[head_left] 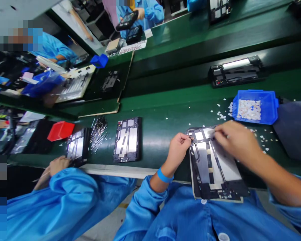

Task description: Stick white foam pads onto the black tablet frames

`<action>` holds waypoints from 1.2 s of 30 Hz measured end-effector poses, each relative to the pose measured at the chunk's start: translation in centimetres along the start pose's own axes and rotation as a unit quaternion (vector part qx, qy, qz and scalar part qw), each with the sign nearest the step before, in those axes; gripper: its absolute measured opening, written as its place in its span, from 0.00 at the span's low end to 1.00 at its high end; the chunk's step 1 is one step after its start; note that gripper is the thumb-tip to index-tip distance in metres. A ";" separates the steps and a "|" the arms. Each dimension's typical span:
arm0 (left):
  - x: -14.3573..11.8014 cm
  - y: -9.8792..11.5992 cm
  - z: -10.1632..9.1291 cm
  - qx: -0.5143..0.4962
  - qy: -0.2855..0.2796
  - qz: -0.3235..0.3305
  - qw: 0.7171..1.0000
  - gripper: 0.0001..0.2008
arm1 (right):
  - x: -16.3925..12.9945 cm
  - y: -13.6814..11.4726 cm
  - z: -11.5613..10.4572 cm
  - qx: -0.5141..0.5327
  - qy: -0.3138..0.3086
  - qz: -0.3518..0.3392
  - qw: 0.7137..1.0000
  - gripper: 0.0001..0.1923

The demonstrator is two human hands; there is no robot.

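Your tablet frame (pixel 213 164) lies open-side up on the green counter (pixel 160 134), its near end overhanging the counter edge toward you. Your left hand (pixel 178 147) is pinched narrow at the frame's upper-left corner, fingertips on the rim. Your right hand (pixel 234 140) rests over the frame's top edge, fingers closed on something small; what it is cannot be told. Judged step: seating a small part near that top edge. Right of the frame, a blue tray (pixel 256 107) holds white pads; further left, a second frame (pixel 127 139).
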State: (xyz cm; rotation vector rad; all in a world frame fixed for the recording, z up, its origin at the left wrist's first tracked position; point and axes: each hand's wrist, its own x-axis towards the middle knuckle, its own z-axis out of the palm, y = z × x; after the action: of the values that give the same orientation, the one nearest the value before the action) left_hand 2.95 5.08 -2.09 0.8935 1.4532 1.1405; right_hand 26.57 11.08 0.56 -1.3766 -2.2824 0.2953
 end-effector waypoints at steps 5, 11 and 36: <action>-0.4 -0.4 0.3 0.028 0.015 0.015 0.999 0.03 | -0.7 -5.8 4.8 0.067 -0.006 -0.096 0.993 0.12; -1.4 -0.3 0.2 0.136 0.052 0.113 0.983 0.03 | -0.1 -5.8 5.7 0.056 0.004 -0.089 0.994 0.12; -1.6 0.4 -4.4 0.321 -0.002 0.232 0.918 0.10 | 3.5 -5.1 2.2 0.063 -0.197 0.097 0.974 0.15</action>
State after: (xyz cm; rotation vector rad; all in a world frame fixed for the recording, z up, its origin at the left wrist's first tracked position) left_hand -1.06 2.80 -1.25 1.7724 1.6945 0.9848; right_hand 20.07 11.85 1.65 -1.5913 -2.3823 0.8281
